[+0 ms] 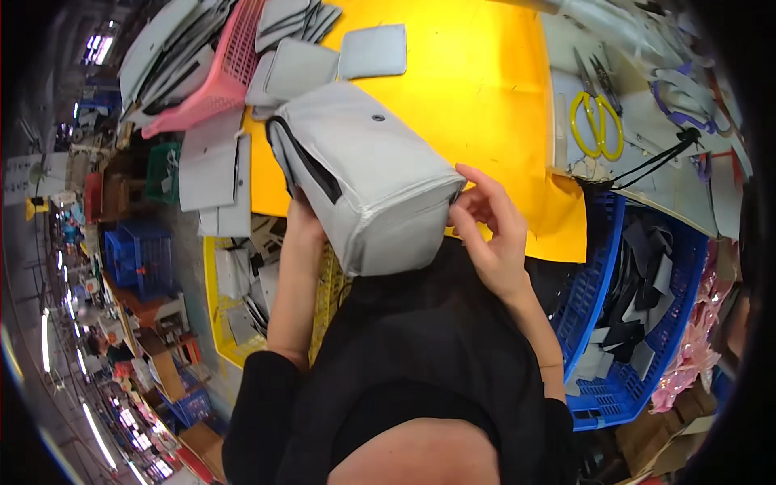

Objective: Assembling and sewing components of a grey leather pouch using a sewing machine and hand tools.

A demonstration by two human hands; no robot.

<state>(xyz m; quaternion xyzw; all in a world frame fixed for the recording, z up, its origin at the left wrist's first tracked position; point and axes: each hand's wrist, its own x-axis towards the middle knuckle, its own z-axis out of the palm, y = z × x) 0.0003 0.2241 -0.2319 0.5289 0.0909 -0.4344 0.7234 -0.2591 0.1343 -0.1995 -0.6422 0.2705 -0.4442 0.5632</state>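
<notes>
The grey fabric bag is box-shaped, smooth-surfaced, with a round snap on its top face and a black-edged opening on its left side. It is held above the near edge of the desk, which is covered in yellow sheet. The left hand supports the bag from below; whether its fingers are curled or flat cannot be told. The right hand pinches the bag's near right corner. Yellow-handled scissors lie at right. A blue plastic crate stands lower right, a pink basket upper left.
</notes>
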